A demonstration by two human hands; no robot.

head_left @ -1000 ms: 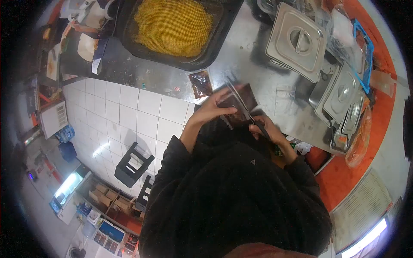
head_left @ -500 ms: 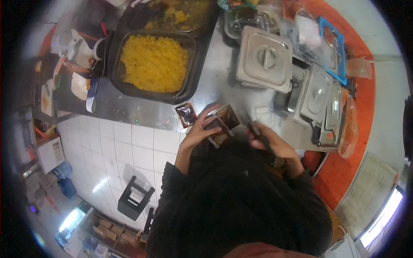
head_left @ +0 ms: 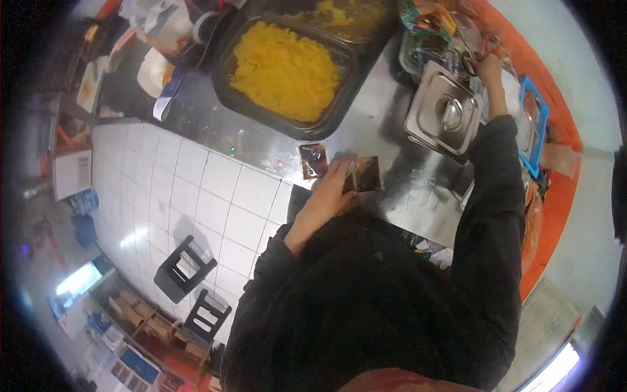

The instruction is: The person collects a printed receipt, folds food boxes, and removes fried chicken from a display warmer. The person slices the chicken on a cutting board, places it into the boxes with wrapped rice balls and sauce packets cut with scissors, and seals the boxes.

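Observation:
My left hand (head_left: 324, 197) is at the counter's front edge, its fingers and thumb closed over a flat clear sachet (head_left: 367, 174) with dark brown contents. A second dark sachet (head_left: 313, 161) lies on the steel just left of my fingertips. My right hand (head_left: 488, 68) is stretched far forward to the right, among plastic-wrapped packages beyond the lidded steel pan (head_left: 449, 114). Its fingers are bent around something dark and small that I cannot make out.
A large dark tray (head_left: 225, 88) of yellow food stands at the back of the steel counter (head_left: 261, 153). Colourful packets (head_left: 428, 19) and a blue basket (head_left: 535, 124) are at the right. Black stools (head_left: 185, 268) stand on the tiled floor.
My right hand has moved from beside the sachets, where it held a dark object, to the packages at the far right. My left hand has lowered the sachets to the counter. The view has turned.

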